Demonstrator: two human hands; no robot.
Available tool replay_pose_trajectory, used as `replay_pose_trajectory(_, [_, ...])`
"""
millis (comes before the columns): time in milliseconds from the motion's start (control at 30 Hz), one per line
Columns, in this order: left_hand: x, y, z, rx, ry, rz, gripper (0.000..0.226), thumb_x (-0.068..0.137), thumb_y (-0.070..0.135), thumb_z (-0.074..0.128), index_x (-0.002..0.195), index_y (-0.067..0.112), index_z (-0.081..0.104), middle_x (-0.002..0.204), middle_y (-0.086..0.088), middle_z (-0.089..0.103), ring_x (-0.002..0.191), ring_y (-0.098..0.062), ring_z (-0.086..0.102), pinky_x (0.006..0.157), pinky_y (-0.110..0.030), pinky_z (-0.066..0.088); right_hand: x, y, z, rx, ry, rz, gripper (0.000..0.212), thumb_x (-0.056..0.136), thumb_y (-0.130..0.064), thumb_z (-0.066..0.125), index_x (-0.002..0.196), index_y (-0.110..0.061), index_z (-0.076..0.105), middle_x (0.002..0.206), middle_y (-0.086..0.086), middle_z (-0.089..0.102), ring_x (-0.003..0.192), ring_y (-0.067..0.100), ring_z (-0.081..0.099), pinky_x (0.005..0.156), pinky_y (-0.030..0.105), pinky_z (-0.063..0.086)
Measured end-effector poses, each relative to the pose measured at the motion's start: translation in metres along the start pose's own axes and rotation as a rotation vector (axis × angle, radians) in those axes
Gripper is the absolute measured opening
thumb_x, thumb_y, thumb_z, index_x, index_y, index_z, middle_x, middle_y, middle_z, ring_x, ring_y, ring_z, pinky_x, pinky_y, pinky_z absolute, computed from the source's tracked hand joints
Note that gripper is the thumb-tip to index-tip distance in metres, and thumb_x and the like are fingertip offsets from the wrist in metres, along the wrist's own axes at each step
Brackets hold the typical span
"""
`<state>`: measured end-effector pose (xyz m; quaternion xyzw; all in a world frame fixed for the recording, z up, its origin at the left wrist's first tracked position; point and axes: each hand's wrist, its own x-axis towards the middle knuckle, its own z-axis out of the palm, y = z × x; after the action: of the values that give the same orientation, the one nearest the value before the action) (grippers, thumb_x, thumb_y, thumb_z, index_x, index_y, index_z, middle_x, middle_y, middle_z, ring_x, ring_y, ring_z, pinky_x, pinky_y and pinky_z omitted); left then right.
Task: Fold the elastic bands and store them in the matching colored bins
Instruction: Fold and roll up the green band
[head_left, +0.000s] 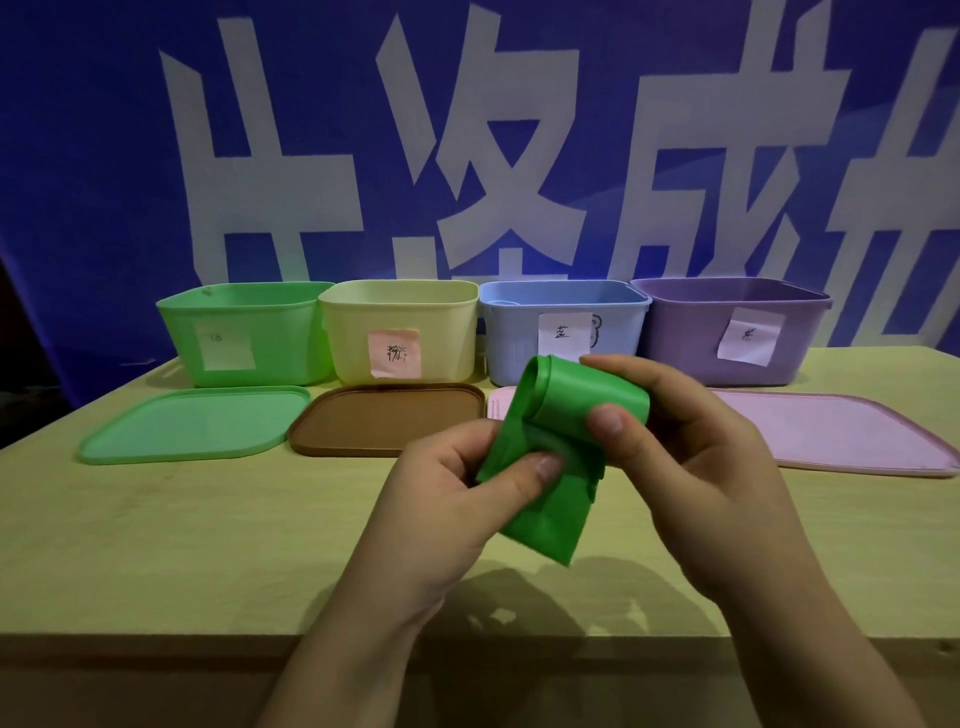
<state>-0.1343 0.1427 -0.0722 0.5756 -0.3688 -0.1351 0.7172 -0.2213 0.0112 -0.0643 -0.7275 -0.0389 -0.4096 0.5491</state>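
Green band (566, 415) pinched in both hands, left hand (457, 499) and right hand (691, 467); green bin (244, 332) lies far left, nearer the left hand.

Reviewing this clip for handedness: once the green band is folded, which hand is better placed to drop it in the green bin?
Probably the left hand. It already pinches the green band, and the green bin stands far left in the row, on its side. The right hand would have to cross over.

Wooden table (208, 545) bears four bins (249, 332) and four lids (192, 426).
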Motion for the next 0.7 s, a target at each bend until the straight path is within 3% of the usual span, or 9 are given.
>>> replay_pose_trajectory(133, [0.000, -0.001, -0.002, -0.033, -0.014, 0.006, 0.010, 0.069, 0.014, 0.076, 0.079, 0.018, 0.076, 0.078, -0.003, 0.075, 0.072, -0.011, 0.070, 0.061, -0.020, 0.053, 0.000, 0.004, 0.006, -0.174, 0.024, -0.131, 0.030, 0.077, -0.038, 0.065, 0.106, -0.037, 0.059, 0.095, -0.013, 0.066, 0.091, 0.004, 0.062, 0.068, 0.013, 0.051])
replay_pose_trajectory(267, [0.001, -0.006, -0.007, -0.067, -0.039, -0.008, 0.013, 0.073, 0.018, 0.074, 0.085, 0.016, 0.076, 0.087, -0.005, 0.075, 0.083, -0.013, 0.070, 0.069, -0.022, 0.054, 0.000, 0.013, 0.014, -0.434, 0.045, -0.342, 0.034, 0.084, -0.033, 0.057, 0.117, -0.023, 0.057, 0.108, -0.018, 0.055, 0.099, -0.004, 0.053, 0.076, 0.010, 0.046])
replay_pose_trajectory(400, [0.001, -0.008, -0.015, -0.154, -0.133, -0.048, 0.053, 0.054, 0.051, 0.084, 0.096, 0.019, 0.074, 0.096, -0.007, 0.074, 0.092, -0.018, 0.069, 0.073, -0.025, 0.054, -0.002, 0.018, 0.012, -0.435, -0.004, -0.378, 0.034, 0.083, -0.030, 0.059, 0.117, -0.024, 0.056, 0.109, -0.024, 0.052, 0.105, -0.003, 0.052, 0.083, 0.020, 0.050])
replay_pose_trajectory(500, [0.002, -0.010, -0.012, -0.143, -0.064, -0.061, 0.066, 0.041, 0.064, 0.082, 0.089, 0.019, 0.075, 0.092, -0.009, 0.074, 0.088, -0.020, 0.069, 0.071, -0.025, 0.055, -0.003, 0.021, 0.015, -0.441, -0.044, -0.384, 0.036, 0.081, -0.030, 0.060, 0.116, -0.027, 0.054, 0.108, -0.019, 0.055, 0.108, 0.000, 0.053, 0.087, 0.024, 0.050])
replay_pose_trajectory(567, [0.002, -0.012, -0.010, -0.105, -0.007, -0.062, 0.066, 0.038, 0.067, 0.081, 0.085, 0.022, 0.076, 0.091, -0.009, 0.074, 0.087, -0.020, 0.070, 0.071, -0.026, 0.056, -0.004, 0.022, 0.013, -0.389, -0.092, -0.323, 0.036, 0.080, -0.034, 0.061, 0.115, -0.031, 0.055, 0.110, -0.017, 0.055, 0.111, 0.003, 0.054, 0.088, 0.026, 0.051])
replay_pose_trajectory(633, [0.001, -0.010, -0.009, -0.087, -0.008, -0.055, 0.060, 0.042, 0.066, 0.080, 0.086, 0.026, 0.076, 0.092, -0.006, 0.075, 0.087, -0.018, 0.071, 0.071, -0.025, 0.056, -0.004, 0.017, 0.009, -0.206, -0.179, -0.148, 0.036, 0.078, -0.040, 0.063, 0.112, -0.037, 0.057, 0.113, -0.017, 0.056, 0.113, 0.007, 0.055, 0.086, 0.026, 0.052])
replay_pose_trajectory(700, [-0.001, -0.006, -0.010, -0.041, -0.024, -0.045, 0.043, 0.053, 0.058, 0.080, 0.086, 0.030, 0.076, 0.091, -0.003, 0.075, 0.085, -0.015, 0.071, 0.068, -0.023, 0.055, -0.004, 0.011, 0.003, -0.028, -0.230, 0.024, 0.039, 0.077, -0.045, 0.067, 0.115, -0.039, 0.057, 0.113, -0.019, 0.059, 0.107, 0.003, 0.059, 0.080, 0.019, 0.052])
